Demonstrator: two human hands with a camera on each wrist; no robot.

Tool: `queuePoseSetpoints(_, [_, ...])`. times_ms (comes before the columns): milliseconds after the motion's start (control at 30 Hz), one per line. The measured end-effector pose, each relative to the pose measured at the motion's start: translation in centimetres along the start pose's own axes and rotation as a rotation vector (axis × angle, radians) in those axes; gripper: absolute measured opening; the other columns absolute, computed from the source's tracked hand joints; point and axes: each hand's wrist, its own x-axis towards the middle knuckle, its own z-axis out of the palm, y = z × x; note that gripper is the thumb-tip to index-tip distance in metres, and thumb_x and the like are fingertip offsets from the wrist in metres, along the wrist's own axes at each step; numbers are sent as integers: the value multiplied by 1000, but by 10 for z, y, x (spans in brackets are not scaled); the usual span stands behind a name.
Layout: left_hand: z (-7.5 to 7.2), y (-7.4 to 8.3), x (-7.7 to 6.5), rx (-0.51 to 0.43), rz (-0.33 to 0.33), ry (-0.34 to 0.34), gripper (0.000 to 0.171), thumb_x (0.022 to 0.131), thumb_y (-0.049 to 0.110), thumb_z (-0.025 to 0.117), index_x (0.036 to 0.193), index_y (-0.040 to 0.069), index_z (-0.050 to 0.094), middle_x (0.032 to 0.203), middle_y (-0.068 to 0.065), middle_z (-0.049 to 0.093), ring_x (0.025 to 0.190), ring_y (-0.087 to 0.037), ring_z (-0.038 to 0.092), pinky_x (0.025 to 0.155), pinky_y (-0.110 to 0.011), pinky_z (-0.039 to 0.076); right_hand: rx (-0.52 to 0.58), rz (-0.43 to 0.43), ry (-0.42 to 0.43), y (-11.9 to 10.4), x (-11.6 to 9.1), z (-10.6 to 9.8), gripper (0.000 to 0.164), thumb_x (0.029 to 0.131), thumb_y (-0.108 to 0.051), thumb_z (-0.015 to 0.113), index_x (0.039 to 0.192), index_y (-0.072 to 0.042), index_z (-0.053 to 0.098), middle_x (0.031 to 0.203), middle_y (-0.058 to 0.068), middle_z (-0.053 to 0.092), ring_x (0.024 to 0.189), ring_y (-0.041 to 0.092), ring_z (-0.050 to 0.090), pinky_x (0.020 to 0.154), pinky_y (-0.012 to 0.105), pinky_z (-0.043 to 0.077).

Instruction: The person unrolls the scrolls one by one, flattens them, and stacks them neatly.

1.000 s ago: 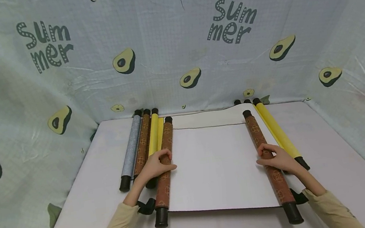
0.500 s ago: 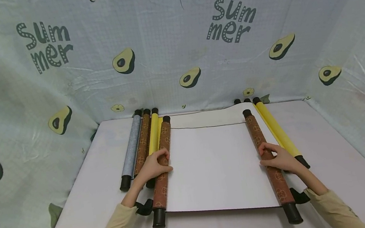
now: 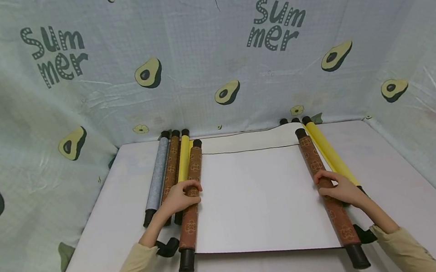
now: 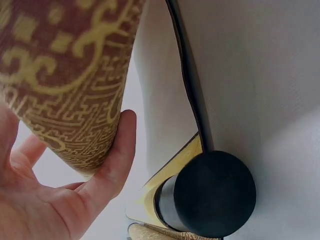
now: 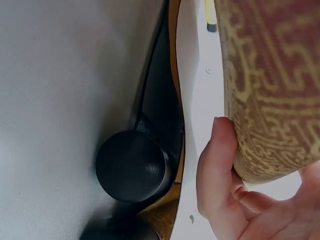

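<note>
A scroll lies partly unrolled, its blank white sheet (image 3: pixel 263 199) stretched between two brown patterned rollers with black end knobs. My left hand (image 3: pixel 180 198) grips the left roller (image 3: pixel 190 227), thumb on the inner side and fingers over the top. The right roller (image 3: pixel 342 221) is gripped the same way by my right hand (image 3: pixel 340 188). In the left wrist view, the thumb of the left hand (image 4: pixel 60 205) presses against the patterned roll (image 4: pixel 75 75). The right wrist view has the right hand (image 5: pixel 240 200) curled round its roll (image 5: pixel 280 100).
Left of the scroll lie a grey roll (image 3: pixel 158 176), a brown roll (image 3: pixel 171 167) and a yellow roll (image 3: pixel 184 161). Another yellow roll (image 3: pixel 331 151) lies to the right. Behind the white table (image 3: pixel 395 163) hangs an avocado-print cloth (image 3: pixel 199 55).
Both hands have moved apart with their rollers, the left one leftward and the right one rightward. More of the white sheet shows between them.
</note>
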Motion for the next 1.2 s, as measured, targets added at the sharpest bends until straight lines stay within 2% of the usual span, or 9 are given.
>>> queuePoseSetpoints(233, [-3, 2, -1, 32, 14, 3, 12, 73, 9, 64, 85, 7, 62, 89, -8, 61, 77, -17, 48, 66, -27, 38, -26, 45, 20, -1, -2, -2, 17, 81, -14, 60, 96, -7, 58, 97, 11, 55, 75, 9, 45, 61, 28, 39])
queuePoseSetpoints(467, [-5, 0, -3, 53, 21, 3, 14, 73, 11, 65, 85, 6, 59, 86, -7, 59, 74, -17, 45, 64, -27, 36, -13, -24, 16, 4, -4, -2, 20, 78, -17, 66, 93, -8, 55, 95, 9, 54, 78, 6, 45, 60, 26, 40])
queuePoseSetpoints(700, [-5, -2, -5, 50, 24, -7, 28, 69, 23, 75, 84, 7, 56, 82, -5, 56, 71, -16, 44, 60, -27, 35, 45, -78, -19, 8, -6, 0, 28, 75, -18, 71, 92, -7, 52, 93, 9, 51, 75, 4, 44, 58, 24, 39])
queuePoseSetpoints(967, [-5, -4, -3, 77, 28, 16, 25, 68, 10, 73, 85, 7, 56, 90, -6, 57, 84, -20, 46, 74, -32, 39, 45, -129, 2, 11, -5, -2, 24, 75, -10, 69, 91, -6, 52, 87, 4, 49, 74, 4, 44, 56, 24, 40])
queuePoseSetpoints(1200, [-8, -8, -1, 90, 17, 30, 23, 69, 8, 70, 88, 7, 58, 94, -9, 59, 80, -20, 47, 69, -29, 38, -22, -103, 30, 13, -5, -5, 24, 75, -10, 68, 93, -7, 53, 91, 3, 50, 81, 2, 42, 61, 25, 40])
